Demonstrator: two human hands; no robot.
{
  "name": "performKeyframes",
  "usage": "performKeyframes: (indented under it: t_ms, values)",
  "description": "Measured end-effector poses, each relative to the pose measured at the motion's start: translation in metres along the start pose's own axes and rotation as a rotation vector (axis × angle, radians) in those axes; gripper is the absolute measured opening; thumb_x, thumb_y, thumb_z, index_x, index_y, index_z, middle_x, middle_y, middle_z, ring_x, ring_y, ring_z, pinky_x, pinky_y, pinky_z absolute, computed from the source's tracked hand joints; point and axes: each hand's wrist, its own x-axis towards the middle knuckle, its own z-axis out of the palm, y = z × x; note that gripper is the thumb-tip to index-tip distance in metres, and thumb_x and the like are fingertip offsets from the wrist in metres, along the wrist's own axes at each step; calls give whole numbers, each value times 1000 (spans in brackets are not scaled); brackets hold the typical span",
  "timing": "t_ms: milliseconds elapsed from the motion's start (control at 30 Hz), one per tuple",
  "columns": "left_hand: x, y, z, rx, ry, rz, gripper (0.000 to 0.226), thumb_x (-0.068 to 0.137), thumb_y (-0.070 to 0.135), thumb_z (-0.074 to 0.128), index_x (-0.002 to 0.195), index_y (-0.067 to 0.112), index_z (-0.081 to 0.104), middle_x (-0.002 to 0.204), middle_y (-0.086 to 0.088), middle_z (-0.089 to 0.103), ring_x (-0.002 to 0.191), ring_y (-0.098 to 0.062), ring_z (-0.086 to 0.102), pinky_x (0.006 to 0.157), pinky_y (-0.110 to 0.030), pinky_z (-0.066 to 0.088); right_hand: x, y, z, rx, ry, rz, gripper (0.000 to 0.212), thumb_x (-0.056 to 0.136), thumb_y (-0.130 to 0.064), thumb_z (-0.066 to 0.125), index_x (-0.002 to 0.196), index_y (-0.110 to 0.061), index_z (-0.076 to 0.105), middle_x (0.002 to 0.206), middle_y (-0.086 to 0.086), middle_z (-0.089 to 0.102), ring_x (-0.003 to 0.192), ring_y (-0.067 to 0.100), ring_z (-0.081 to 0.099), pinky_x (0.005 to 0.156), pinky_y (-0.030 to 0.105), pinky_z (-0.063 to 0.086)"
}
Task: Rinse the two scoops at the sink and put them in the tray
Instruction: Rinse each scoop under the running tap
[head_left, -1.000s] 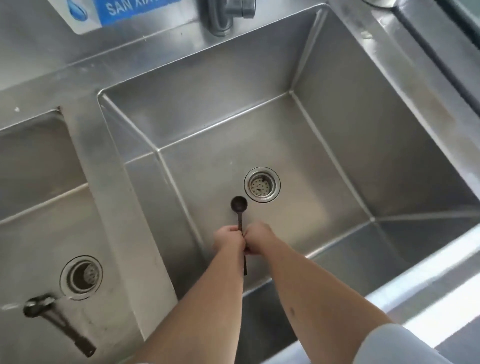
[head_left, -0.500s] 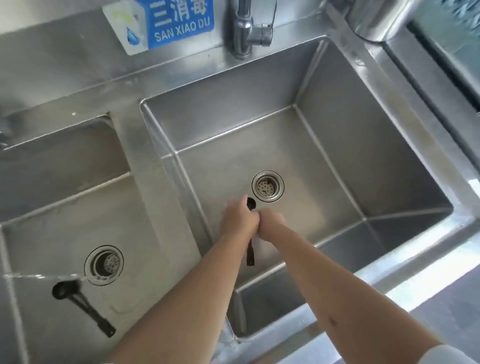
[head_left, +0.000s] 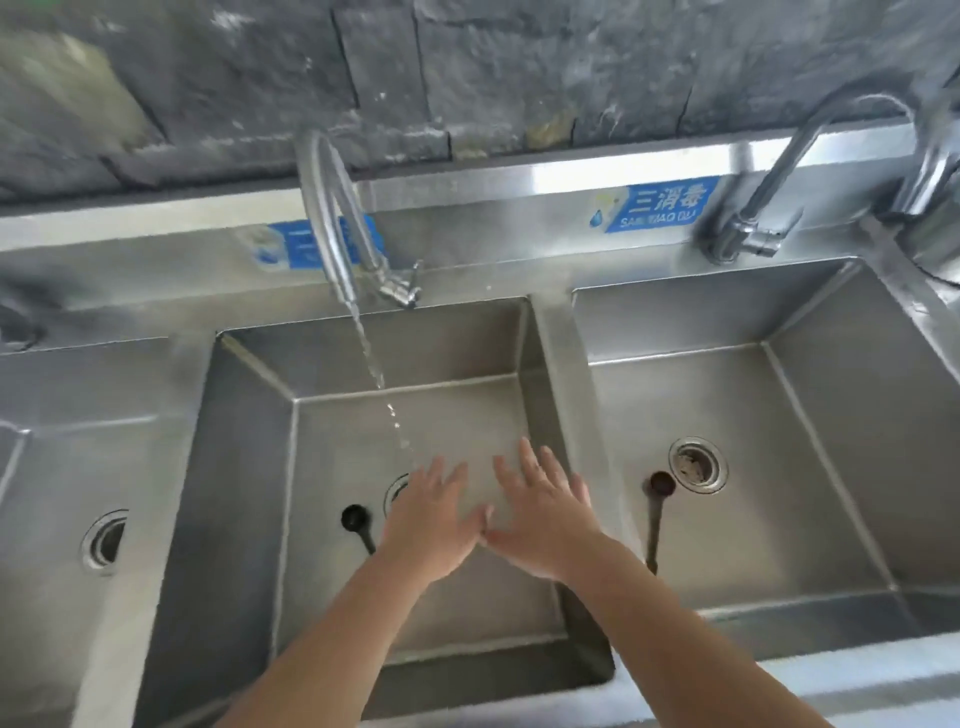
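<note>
Two dark long-handled scoops lie in the steel sinks. One scoop rests on the floor of the right basin, its bowl beside the drain. The other scoop lies in the middle basin, its handle partly hidden behind my left wrist. My left hand and my right hand hover over the middle basin, fingers spread, palms down, thumbs nearly touching, holding nothing. Water runs from the middle tap and falls just beyond my left hand. No tray is in view.
A third basin with its own drain sits at the left. A second tap stands behind the right basin. Blue labels are stuck on the steel backsplash below a dark stone wall. A steel container edge shows at far right.
Both hands let go of the scoop in the right basin and moved left over the middle basin, now spread apart. The view tilted up and left, revealing the running tap.
</note>
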Motion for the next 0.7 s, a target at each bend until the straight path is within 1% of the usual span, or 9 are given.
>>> performKeyframes:
  t_ms: [100,200,267,367,433,467,533,600,700]
  values:
    - [-14,-57,8,-91,-29,-108,62,91,55,37,145,25,32,151,-4,36,139,-26,32,107,-43,37,25,-55,31,-51,-123,-62,74,83,-61,37,149,-32,22,164,6,10,149,31,14,115,57,17]
    - [-19,-106,27,-160,-89,-186,53,91,47,40,141,29,38,133,-6,50,124,-27,47,99,-43,45,50,-98,65,-47,-249,-60,67,83,-52,44,145,-26,35,156,8,31,139,35,34,108,56,32]
    - [-13,-137,44,-197,-143,-235,44,91,42,40,132,28,46,120,-6,58,110,-26,55,91,-44,49,69,-116,92,-24,-320,-34,60,85,-48,46,139,-22,42,144,7,44,130,36,45,100,53,44]
    - [3,-173,71,-296,-192,-289,31,93,30,42,120,21,55,110,-6,65,96,-23,61,83,-36,51,97,-134,132,15,-387,-29,39,88,-34,47,122,-15,53,122,9,59,112,33,58,90,47,52]
    - [14,-190,88,-432,-216,-362,21,94,29,42,103,23,59,99,-1,67,80,-15,60,67,-30,46,114,-140,157,101,-405,10,27,89,-26,51,111,-14,59,111,11,65,101,31,63,86,45,54]
    - [20,-196,95,-507,-227,-407,20,93,31,43,98,25,61,96,2,67,78,-13,59,63,-28,42,122,-142,170,169,-406,48,27,89,-24,53,112,-13,60,111,12,67,101,32,63,87,43,54]
    - [34,-208,107,-645,-232,-484,21,89,31,46,96,24,64,95,1,69,83,-18,62,65,-30,42,136,-142,193,276,-383,125,31,90,-22,52,118,-10,61,114,14,67,104,32,63,90,41,52]
    - [48,-217,119,-745,-211,-550,23,86,27,52,102,20,66,101,-3,70,92,-24,63,72,-31,44,151,-141,212,335,-332,189,32,91,-19,50,120,-8,59,116,15,67,107,34,62,90,38,50]
    - [64,-232,137,-839,-152,-656,21,83,19,54,101,12,63,101,-13,69,91,-31,64,69,-31,44,170,-143,234,393,-296,214,14,87,-18,54,96,-12,62,105,15,69,103,34,63,75,32,44]
